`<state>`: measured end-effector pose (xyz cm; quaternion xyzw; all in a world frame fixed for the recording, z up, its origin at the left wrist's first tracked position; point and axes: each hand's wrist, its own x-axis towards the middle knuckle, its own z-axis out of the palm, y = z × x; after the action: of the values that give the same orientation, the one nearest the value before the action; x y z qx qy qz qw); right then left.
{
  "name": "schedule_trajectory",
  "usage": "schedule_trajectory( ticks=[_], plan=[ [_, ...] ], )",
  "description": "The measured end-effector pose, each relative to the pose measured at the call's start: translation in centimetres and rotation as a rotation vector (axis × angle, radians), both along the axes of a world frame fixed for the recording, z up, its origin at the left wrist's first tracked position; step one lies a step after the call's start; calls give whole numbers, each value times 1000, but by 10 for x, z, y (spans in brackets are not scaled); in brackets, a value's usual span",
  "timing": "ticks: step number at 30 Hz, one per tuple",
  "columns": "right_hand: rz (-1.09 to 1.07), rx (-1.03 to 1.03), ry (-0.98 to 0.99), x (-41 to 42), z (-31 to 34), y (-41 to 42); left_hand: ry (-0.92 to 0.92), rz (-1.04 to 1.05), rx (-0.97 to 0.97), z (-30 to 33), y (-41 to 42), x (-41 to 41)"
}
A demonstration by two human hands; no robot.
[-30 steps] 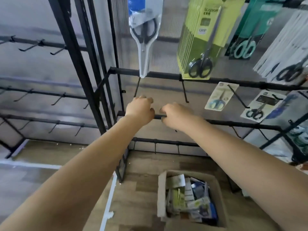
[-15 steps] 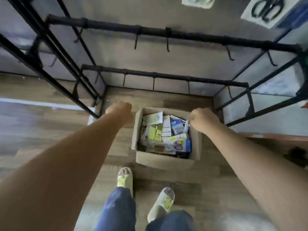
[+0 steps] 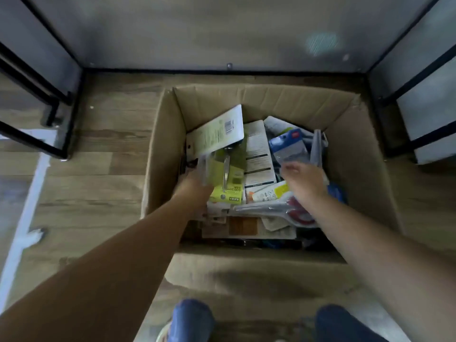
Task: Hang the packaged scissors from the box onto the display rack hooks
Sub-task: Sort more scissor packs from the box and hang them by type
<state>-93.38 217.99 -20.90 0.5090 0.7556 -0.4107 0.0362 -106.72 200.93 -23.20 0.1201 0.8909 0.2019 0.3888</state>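
Note:
An open cardboard box [image 3: 165, 154] stands on the floor, filled with several packaged scissors. My left hand [image 3: 191, 181] is inside it at the left and grips a green scissors pack [image 3: 227, 166], tilted up with its white card end raised. My right hand [image 3: 304, 181] is inside at the right, back upward, fingertips down by a blue pack [image 3: 288, 146]; its grip is hidden. A red-handled scissors pack [image 3: 294, 213] lies under my right wrist. The rack's hooks are out of view.
The black rack's bottom bar [image 3: 222, 70] runs just behind the box, with frame legs at the left [image 3: 59, 107] and right [image 3: 394, 119]. The floor is wooden, with a white line [image 3: 27, 213] at the left. My knees [image 3: 192, 319] are at the bottom edge.
My view dropped from the rack rails to the box. Both hands went from the rail down past the box rim into the box, and my left hand took hold of the green pack.

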Motion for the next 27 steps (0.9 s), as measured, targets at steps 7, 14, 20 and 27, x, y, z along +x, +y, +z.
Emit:
schedule_trajectory(
  ticks=[7, 14, 20, 27],
  plan=[
    [-57, -347, 174, -54, -51, 16, -210, 441, 320, -63, 10, -20],
    [12, -304, 98, -49, -56, 9, -438, 580, 282, -52, 6, -9],
    [-61, -488, 114, -58, -54, 1, -538, 616, 398, -53, 7, -8],
    [-239, -729, 234, -38, -46, 5, -649, 576, 455, -39, 5, -2]
  ],
)
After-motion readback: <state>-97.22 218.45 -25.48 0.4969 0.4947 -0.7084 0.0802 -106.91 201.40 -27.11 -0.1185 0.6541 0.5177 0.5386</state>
